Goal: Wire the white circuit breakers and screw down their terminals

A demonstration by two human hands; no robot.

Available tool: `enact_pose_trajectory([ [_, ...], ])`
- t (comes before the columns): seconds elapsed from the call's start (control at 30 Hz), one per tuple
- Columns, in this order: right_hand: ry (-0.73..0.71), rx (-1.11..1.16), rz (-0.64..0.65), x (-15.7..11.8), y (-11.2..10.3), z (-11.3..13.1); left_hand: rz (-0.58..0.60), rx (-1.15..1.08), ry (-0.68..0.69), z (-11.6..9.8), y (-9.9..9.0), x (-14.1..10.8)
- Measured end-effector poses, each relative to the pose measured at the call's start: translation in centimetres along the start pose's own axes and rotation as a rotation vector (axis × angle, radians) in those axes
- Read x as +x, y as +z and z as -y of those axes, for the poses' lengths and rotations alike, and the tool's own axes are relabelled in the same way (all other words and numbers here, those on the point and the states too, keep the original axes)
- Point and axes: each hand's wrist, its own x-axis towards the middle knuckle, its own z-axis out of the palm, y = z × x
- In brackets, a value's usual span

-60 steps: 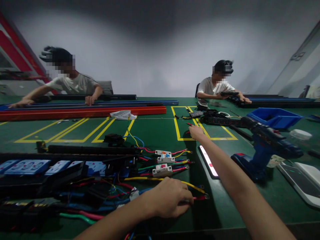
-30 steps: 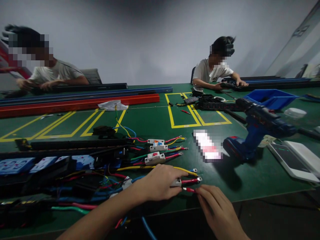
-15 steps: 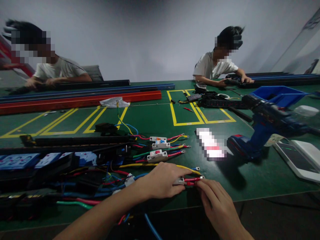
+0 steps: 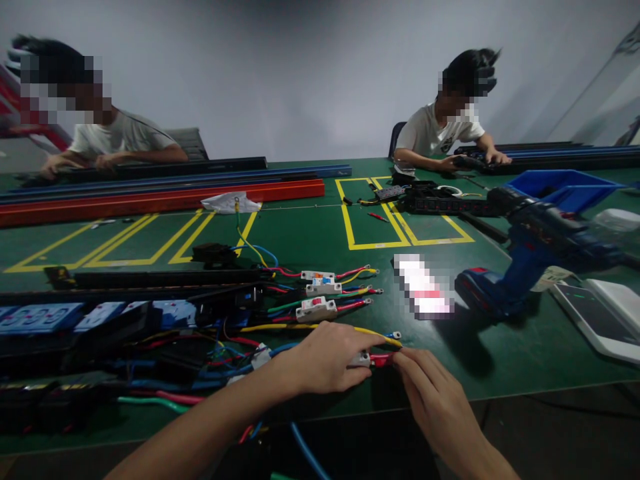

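My left hand [image 4: 327,357] is closed over a small grey-white circuit breaker [image 4: 361,361], mostly hidden under the fingers. From the breaker's right end comes a short red wire [image 4: 382,360], pinched by the fingertips of my right hand [image 4: 433,390], which hide its end. A yellow wire [image 4: 350,329] and a blue-sleeved ring terminal [image 4: 396,335] lie just beyond my fingers. Farther back rest more breakers, one with a red switch [image 4: 317,309] and one with a blue switch [image 4: 324,287], their red wires ending in ring terminals.
Black strips with blue sockets [image 4: 40,318] and tangled wires fill the left side. To the right are a blue cordless drill [image 4: 525,260], a glowing, pixelated slab [image 4: 423,287], a white device [image 4: 600,323] and a blue bin [image 4: 563,190]. Two co-workers sit across the green table [image 4: 300,233].
My right fingertips have closed farther over the red wire, hiding the ring terminal that showed at its end. My left hand keeps its place on the breaker. The view has shifted slightly.
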Motion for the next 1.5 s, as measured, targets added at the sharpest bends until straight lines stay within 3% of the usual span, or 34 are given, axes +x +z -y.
enact_pose_trajectory([
  [0.33, -0.031, 0.059, 0.056, 0.8, -1.1, -0.4, 0.001, 0.009, 0.013, 0.1, 0.2, 0.1],
  [0.53, -0.07, 0.155, -0.068, 0.9, -0.9, -0.1, -0.007, 0.011, 0.011, 0.4, 0.4, 0.0],
  [0.7, 0.017, 0.231, -0.124, -0.3, 0.2, 0.2, -0.004, 0.013, 0.016, 0.3, 0.4, 0.0],
  [1.13, -0.048, 0.182, -0.056, 0.7, -0.3, -0.7, -0.029, 0.004, 0.044, 0.3, 0.5, 0.1],
  [1.37, 0.059, 0.329, -0.141, 0.4, 0.3, -0.1, -0.035, -0.071, 0.032, 0.5, 0.9, 0.1],
  [1.5, 0.042, 0.373, -0.08, 1.2, -0.5, -0.8, -0.069, -0.134, -0.008, 0.8, 1.2, 0.0],
])
